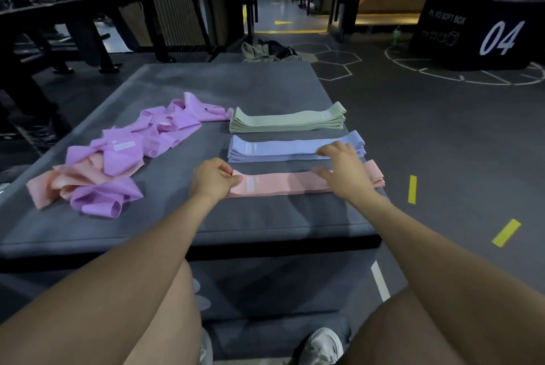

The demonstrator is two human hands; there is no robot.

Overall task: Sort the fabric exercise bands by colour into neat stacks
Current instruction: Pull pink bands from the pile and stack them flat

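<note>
Three flat stacks of bands lie on the grey mat (pixel 253 217): green (pixel 287 122) farthest, blue (pixel 283 148) in the middle, pink (pixel 283 184) nearest. My left hand (pixel 213 180) pinches the left end of the pink stack's top band. With its fingers spread, my right hand (pixel 343 171) presses flat on the right part of the pink stack, and its fingertips reach the blue stack's near edge. To the left sprawls a loose heap of purple bands (pixel 153 134), with loose pink bands (pixel 59 184) partly under it.
The mat's front edge runs just ahead of my knees. A bundle of dark clothing (pixel 269 52) lies beyond the mat's far edge. A black plyo soft box marked 04 (pixel 483 31) stands at the far right. Black racks (pixel 73 19) stand at the left.
</note>
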